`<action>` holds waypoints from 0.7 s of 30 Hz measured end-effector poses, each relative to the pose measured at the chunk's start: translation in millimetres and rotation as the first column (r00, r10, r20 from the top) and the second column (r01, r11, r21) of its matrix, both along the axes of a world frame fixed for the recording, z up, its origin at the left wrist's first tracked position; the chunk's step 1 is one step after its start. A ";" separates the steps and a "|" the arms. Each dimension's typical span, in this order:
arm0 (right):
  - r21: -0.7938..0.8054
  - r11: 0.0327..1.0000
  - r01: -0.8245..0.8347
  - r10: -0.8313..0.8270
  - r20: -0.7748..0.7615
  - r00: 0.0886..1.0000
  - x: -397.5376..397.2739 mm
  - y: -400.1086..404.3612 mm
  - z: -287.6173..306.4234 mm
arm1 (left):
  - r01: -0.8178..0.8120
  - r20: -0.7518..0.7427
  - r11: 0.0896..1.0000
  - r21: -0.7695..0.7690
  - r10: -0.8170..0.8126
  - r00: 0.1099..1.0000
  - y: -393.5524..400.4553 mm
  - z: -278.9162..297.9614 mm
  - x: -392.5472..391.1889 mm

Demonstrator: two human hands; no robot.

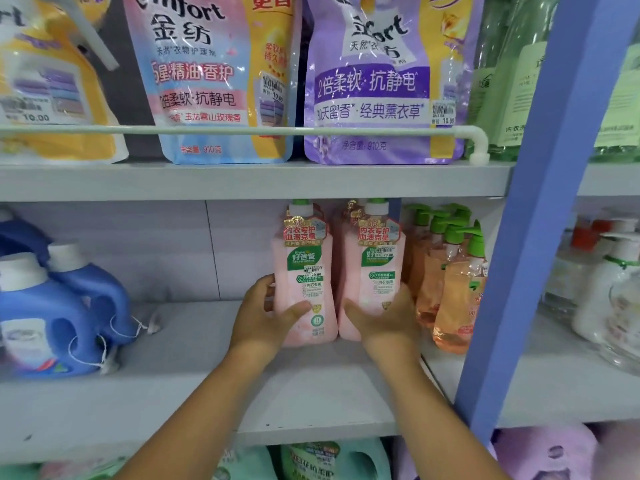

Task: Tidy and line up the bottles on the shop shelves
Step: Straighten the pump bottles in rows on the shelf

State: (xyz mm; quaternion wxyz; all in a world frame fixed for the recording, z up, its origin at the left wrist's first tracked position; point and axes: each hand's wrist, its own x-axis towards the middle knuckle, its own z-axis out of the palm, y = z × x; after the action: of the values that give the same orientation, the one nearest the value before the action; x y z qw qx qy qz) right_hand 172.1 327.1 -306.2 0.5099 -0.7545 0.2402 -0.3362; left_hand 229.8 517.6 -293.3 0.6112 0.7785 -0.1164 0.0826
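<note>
Head view: two pink bottles stand upright side by side on the grey middle shelf [194,393], their lower bodies touching or nearly so. The left hand [263,317] grips the left pink bottle [304,282] low on its body, thumb across the front label and fingers wrapped round the bottle's left side. The right hand [384,323] grips the right pink bottle [375,268] at its lower right, thumb lying over the front and fingers reaching round the far side; the fingertips are hidden behind the bottle. Both bottles carry green-and-white labels, price stickers and green-trimmed caps close under the upper shelf [242,181]. Behind the right pink bottle a further pink bottle of the same kind shows in part. Just right of the right hand stands a row of orange pump bottles [450,299] with green pump heads, running back towards the shelf wall, next to the blue upright post [519,237]. Well apart to the left on the same shelf stand two blue jugs [52,317] with white caps, one behind the other, with white string tags hanging at the front. On the upper shelf, behind a white rail [242,130], stand a yellow pouch [52,81], a pink pouch [214,81] and a purple pouch [381,81].
</note>
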 end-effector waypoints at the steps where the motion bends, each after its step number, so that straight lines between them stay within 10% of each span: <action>1: -0.037 0.999 0.018 -0.020 -0.060 0.998 -2.1 -0.3 -0.2 | 0.008 -0.008 1.000 -0.021 -0.008 1.000 -1.3 1.4 -4.5; 9: -0.126 0.991 0.038 -0.059 -0.162 0.985 -4.7 5.2 -2.8 | -0.003 0.021 0.988 -0.156 0.006 1.000 -8.4 -15.7 -43.0; 13: -0.066 0.998 0.004 -0.018 -0.204 0.979 -11.6 4.2 1.6 | -0.054 -0.232 0.916 -0.398 -0.043 0.972 8.2 -14.3 -52.7; 21: 0.073 0.962 -0.263 0.265 -0.032 0.964 -88.8 34.4 1.6 | -0.090 -0.117 0.996 0.009 0.091 0.989 36.3 -2.3 -117.5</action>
State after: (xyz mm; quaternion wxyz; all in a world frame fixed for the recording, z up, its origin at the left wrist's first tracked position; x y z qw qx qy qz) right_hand 83.4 361.4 -304.5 0.5705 -0.7688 0.1594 -0.2410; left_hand 112.3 553.8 -295.7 0.6113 0.7875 -0.0450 0.0643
